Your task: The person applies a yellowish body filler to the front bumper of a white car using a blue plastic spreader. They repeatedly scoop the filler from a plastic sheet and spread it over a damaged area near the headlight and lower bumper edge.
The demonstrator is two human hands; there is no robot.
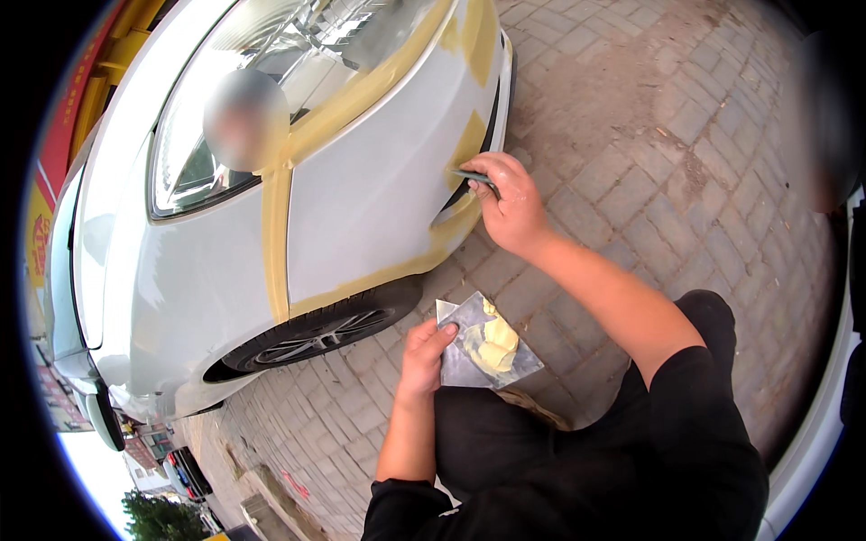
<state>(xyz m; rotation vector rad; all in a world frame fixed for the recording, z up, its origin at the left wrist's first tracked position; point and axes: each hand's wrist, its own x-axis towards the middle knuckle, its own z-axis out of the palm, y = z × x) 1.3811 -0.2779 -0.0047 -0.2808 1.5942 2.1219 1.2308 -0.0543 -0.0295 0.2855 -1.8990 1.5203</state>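
My left hand grips the edge of a flat grey board, its thumb on top. Pale yellow putty lies heaped on that board above my knee. In the fingers of my right hand is a thin dark tool, seemingly a putty scraper seen edge-on. Its tip is at the corner of a white car bumper, by a yellowish patch; whether it touches, I cannot tell. Yellow masking tape borders the bumper along the headlight, the fender seam and the wheel arch.
The headlight sits above the bumper, with a blurred reflection on it. Below the fender is the front wheel. Paving bricks cover the ground, sandy in places. A white edge of another object curves along the right rim.
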